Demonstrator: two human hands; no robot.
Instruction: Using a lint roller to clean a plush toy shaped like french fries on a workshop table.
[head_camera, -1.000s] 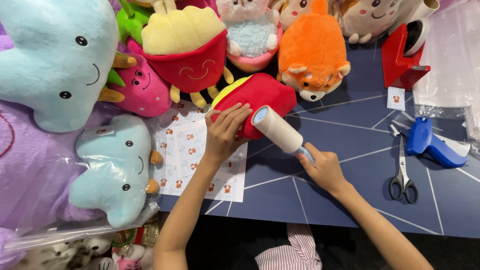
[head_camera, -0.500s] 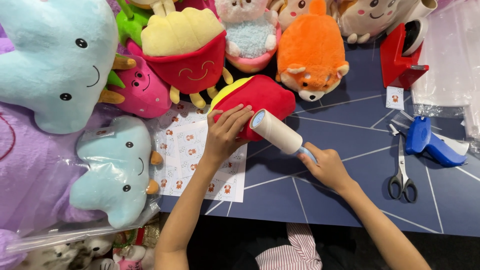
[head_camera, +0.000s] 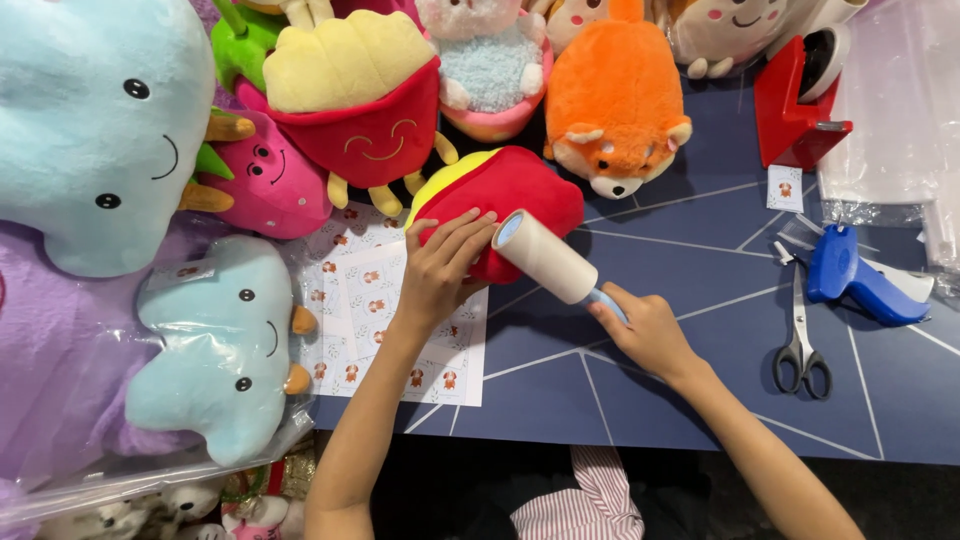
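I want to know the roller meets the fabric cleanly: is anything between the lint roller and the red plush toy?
Nothing visible. The lint roller, held by the right hand, lies directly against the red plush toy. The left hand presses the toy beside the roller, not under it.

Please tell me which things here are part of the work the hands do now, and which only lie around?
In use:
- left hand, pressing on the red plush toy
- right hand, holding the lint roller against that toy

Lying about:
- scissors
- blue tagging gun
- red tape dispenser
- orange fox plush
- sticker sheets
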